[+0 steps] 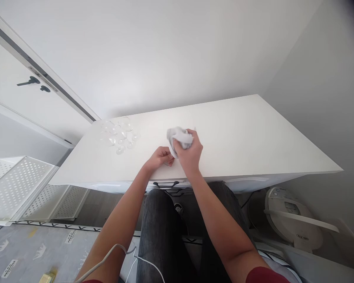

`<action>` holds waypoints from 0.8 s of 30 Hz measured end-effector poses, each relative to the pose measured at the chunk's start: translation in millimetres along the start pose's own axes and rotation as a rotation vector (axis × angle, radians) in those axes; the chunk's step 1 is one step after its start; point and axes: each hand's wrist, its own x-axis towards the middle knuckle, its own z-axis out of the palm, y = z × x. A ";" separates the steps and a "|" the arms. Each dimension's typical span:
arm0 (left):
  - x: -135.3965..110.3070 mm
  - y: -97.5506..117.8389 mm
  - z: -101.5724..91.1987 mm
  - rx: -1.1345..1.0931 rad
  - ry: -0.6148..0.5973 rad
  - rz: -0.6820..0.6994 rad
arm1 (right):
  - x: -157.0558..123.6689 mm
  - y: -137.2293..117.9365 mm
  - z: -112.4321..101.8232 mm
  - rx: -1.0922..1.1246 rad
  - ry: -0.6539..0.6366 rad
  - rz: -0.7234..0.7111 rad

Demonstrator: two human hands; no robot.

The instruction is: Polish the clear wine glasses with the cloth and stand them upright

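My right hand (191,151) is closed around a crumpled white cloth (178,137), held over the middle of the white tabletop (238,133). Just left of the cloth and touching or nearly touching it, my left hand (162,156) has its fingers pinched together near the front edge. A faint thin curved edge shows under those fingers, but what they hold is too unclear to name. To the left on the same top lies a cluster of several clear, rounded, see-through pieces (120,135).
Black drawer handles (166,184) stick out below the front edge, close to my knees. A rice cooker (292,220) stands low on the right. White perforated baskets (26,188) are at the left. A white cable (118,247) crosses my left forearm.
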 end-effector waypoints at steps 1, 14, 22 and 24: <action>-0.1 0.3 -0.1 -0.008 -0.003 0.005 | 0.5 -1.5 0.5 0.103 -0.013 0.114; -0.9 -2.5 -2.5 0.129 0.138 0.054 | -7.5 -0.2 6.0 0.172 -0.235 0.264; 1.2 -2.0 -2.4 0.054 0.168 0.061 | -19.3 9.1 19.2 0.124 -0.109 0.152; 1.4 2.2 -1.4 0.019 0.125 0.064 | -15.9 12.0 20.7 0.316 -0.146 0.379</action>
